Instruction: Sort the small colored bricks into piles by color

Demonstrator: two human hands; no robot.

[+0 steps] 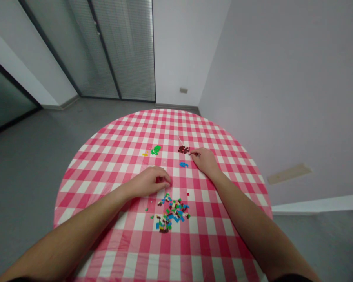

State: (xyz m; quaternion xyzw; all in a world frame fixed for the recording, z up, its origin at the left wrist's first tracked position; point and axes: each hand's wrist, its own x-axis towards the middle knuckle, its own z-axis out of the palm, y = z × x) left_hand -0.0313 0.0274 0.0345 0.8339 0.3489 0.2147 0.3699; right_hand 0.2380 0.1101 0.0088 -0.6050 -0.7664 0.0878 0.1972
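Note:
My right hand (205, 159) reaches to the right edge of a pile of dark brown toy bricks (183, 149). Its thumb and forefinger pinch a small dark brick (190, 154). Just left of that hand lies a small cluster of blue bricks (183, 165). My left hand (151, 181) is curled above the cloth, thumb and fingertips close together; whether anything sits between them is too small to make out. Below it spreads a mixed heap of small bricks (173, 211) in blue, green, brown, white and yellow.
A green brick pile (155, 150) and a few yellow bricks (145, 154) lie toward the far left. A lone red brick (188, 194) sits above the heap's right side. The round table wears a red-and-white checked cloth (223, 235); a wall (282, 98) rises on the right.

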